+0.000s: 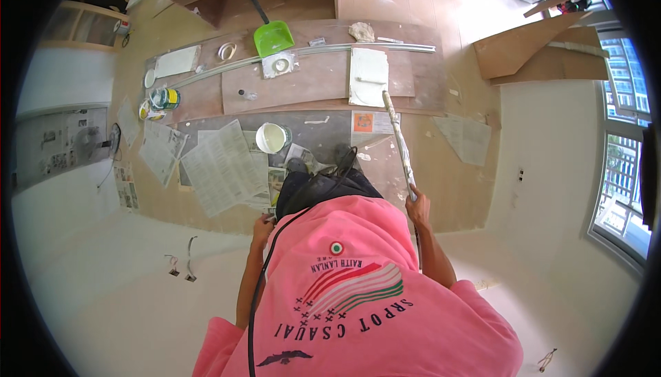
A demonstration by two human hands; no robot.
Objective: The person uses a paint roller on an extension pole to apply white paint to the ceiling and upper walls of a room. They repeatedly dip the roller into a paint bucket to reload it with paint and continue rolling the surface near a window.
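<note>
My right hand [418, 208] is closed round the long, paint-spattered pole [399, 136] of a paint roller. The white roller head [372, 79] lies on a white rectangular paint tray [359, 95] ahead of me. Beside my left hip, my left hand [263, 227] hangs with its fingers curled; what they hold, if anything, is too small to make out. On the floor in front of my feet stands an open bucket [273, 138] with white paint inside.
Newspaper sheets [227, 167] cover the floor at left. Beyond lie brown boards [303, 88], a green dustpan [273, 38], a roll of tape [226, 51] and paint cans [164, 99]. A fan [96, 139] stands far left, and a window [620, 177] is at right. A black cable [258, 287] runs down my front.
</note>
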